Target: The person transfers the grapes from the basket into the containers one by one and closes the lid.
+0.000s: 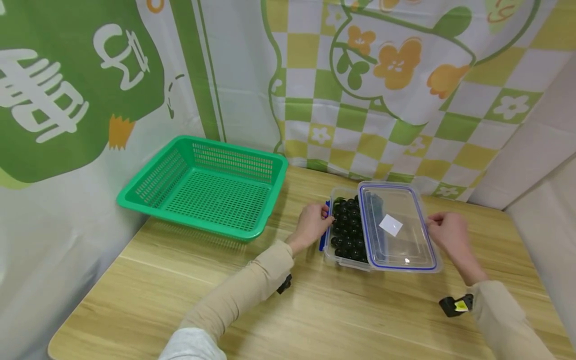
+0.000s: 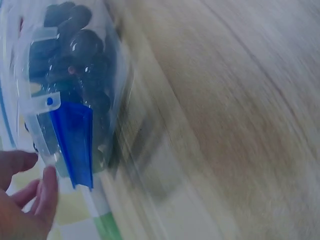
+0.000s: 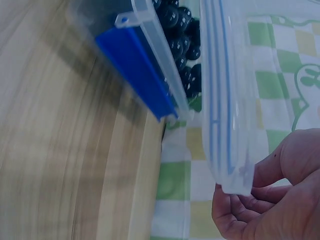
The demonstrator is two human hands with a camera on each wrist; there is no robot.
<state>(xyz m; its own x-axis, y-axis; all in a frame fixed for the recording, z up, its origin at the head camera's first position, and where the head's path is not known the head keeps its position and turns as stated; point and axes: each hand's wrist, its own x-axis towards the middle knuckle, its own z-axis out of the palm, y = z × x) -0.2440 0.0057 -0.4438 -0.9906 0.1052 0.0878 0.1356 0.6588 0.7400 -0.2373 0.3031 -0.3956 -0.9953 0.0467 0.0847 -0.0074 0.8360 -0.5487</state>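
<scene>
A clear plastic food container (image 1: 346, 264) holds a bunch of dark grapes (image 1: 345, 227). Its lid (image 1: 405, 252), clear with a blue seal and a white label, slants over the container's right part. The right hand (image 1: 450, 235) pinches the lid's right edge between thumb and fingers; the right wrist view shows the lid (image 3: 225, 100) raised off the rim. At the container's left side is the left hand (image 1: 311, 223), fingertips right at the rim beside a blue latch (image 2: 75, 145) that hangs down. In the left wrist view, thumb and fingers are apart with a gap between them.
A green slotted plastic basket (image 1: 238, 231) stands at the left on the wooden table (image 1: 333, 315). A patterned cloth (image 1: 310, 75) hangs behind the table's back edge. Black wrist devices show under the left sleeve (image 1: 252, 280) and beside the right sleeve (image 1: 499, 310).
</scene>
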